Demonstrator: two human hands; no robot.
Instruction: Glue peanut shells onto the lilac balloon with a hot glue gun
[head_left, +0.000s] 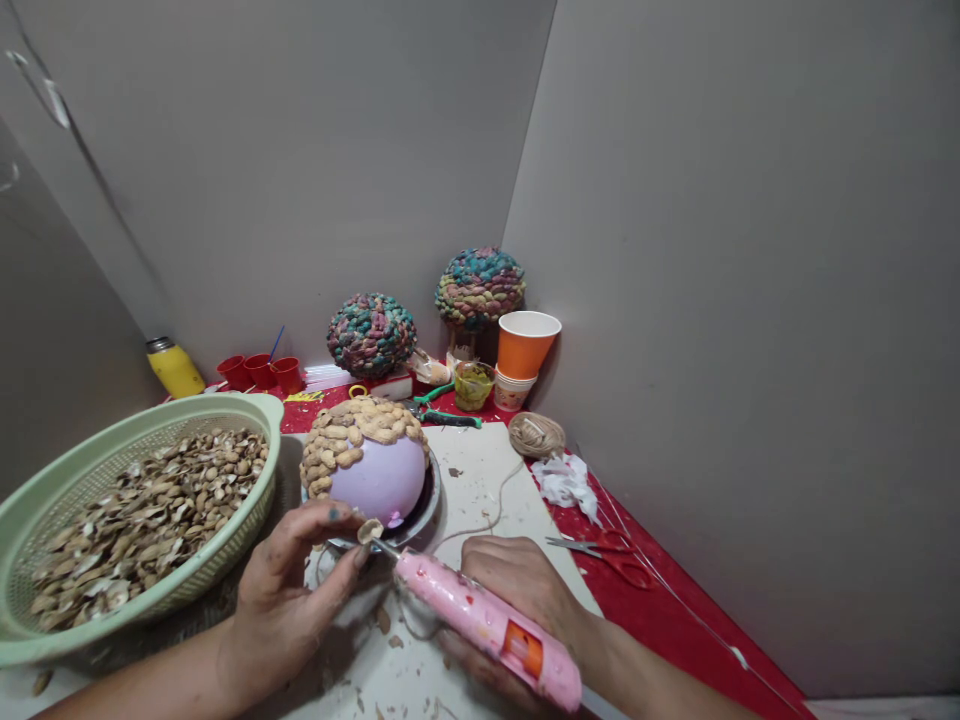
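Between thumb and fingertips, my left hand (292, 575) pinches a peanut shell (370, 531), its hollow side showing. Wrapped round a pink glue gun (480, 615) is my right hand (517, 585), and the gun's metal nozzle meets or nearly meets the shell; which one I cannot tell. Just beyond both hands, a lilac balloon (382, 478) rests in a metal bowl (431, 505). Peanut shells (326, 440) cover the balloon's top and left side, while its front right is bare.
A green basket (270, 425) of peanut shells stands at left. Behind are two coloured shell-covered balls (371, 335), red cups (259, 372), an orange cup (525, 345) and pliers (446, 412). Twine (536, 436) and red-handled scissors (622, 562) lie at right, near a wall.
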